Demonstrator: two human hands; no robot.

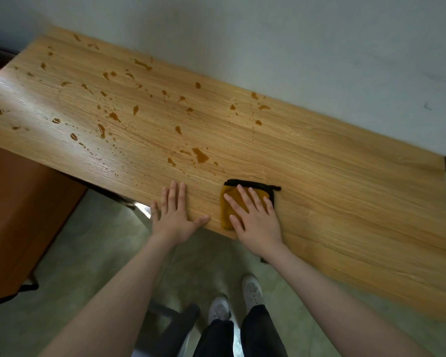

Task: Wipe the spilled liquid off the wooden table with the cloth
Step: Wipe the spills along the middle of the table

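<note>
Pressing flat, your right hand (255,217) pins the cloth (228,213), fingers straight. Spilled liquid (200,155) lies beyond the cloth, toward the far-left; your left hand (174,211) rests flat on the wooden table (345,176), holding nothing.

Room dim, light soft and even. Pale sheen across left end of desk (18,99), glare washing out wood grain there; light seems to come from left. Amber spilled liquid (200,155) catches small highlights. Soft shadow under desk's near edge onto floor (93,228). Wall (294,47) grey-green, flatly lit. Wide-angle warp strong: desk edges bow, corners stretch. Right end of desk smeared, blurred. Centre fairly sharp, grain readable. Lower frame softer, shoes (252,292) slightly hazy.
</note>
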